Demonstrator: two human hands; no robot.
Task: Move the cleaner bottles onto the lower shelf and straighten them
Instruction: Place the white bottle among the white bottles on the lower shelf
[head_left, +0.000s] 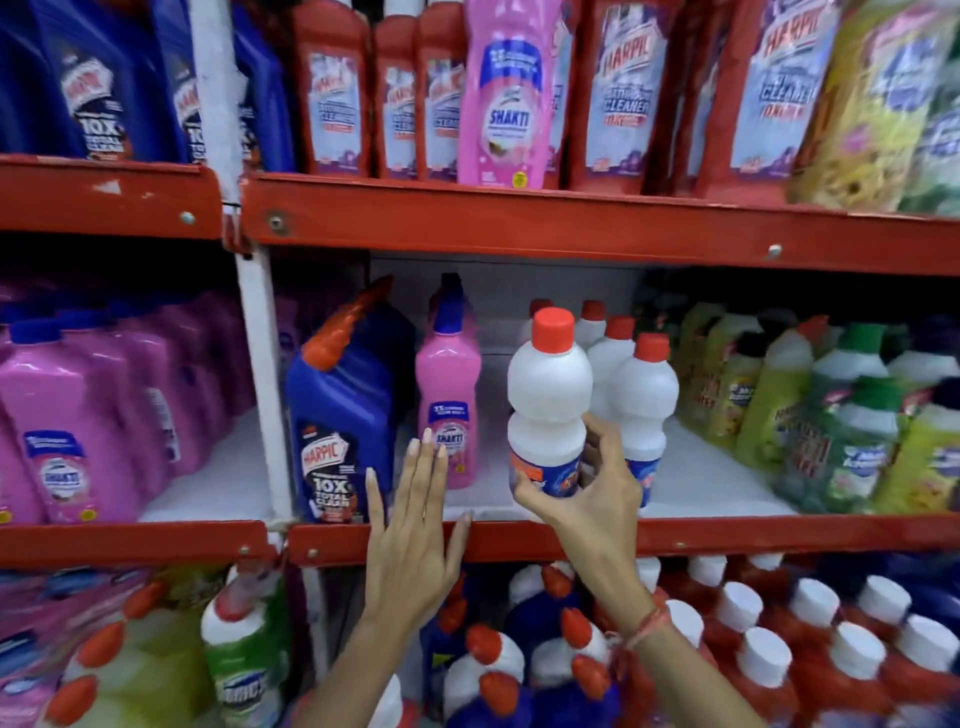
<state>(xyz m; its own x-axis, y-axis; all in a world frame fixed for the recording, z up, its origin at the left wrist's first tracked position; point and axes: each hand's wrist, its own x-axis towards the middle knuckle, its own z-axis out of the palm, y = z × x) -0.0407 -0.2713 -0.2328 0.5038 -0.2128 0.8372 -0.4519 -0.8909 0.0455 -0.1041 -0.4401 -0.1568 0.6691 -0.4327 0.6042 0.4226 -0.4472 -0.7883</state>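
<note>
A white cleaner bottle with a red cap and blue label is upright at the front of the middle shelf. My right hand grips its lower part. Behind it stand several more white red-capped bottles. My left hand is flat with fingers spread in front of the shelf edge, below a pink Shakti bottle and right of a blue Harpic bottle. It holds nothing. On the lower shelf below are white and blue bottles with red caps.
Green and yellow cleaner bottles fill the right of the middle shelf. Pink bottles fill the bay at left beyond a white upright post. Red Harpic bottles line the top shelf. Red white-capped bottles crowd the lower right.
</note>
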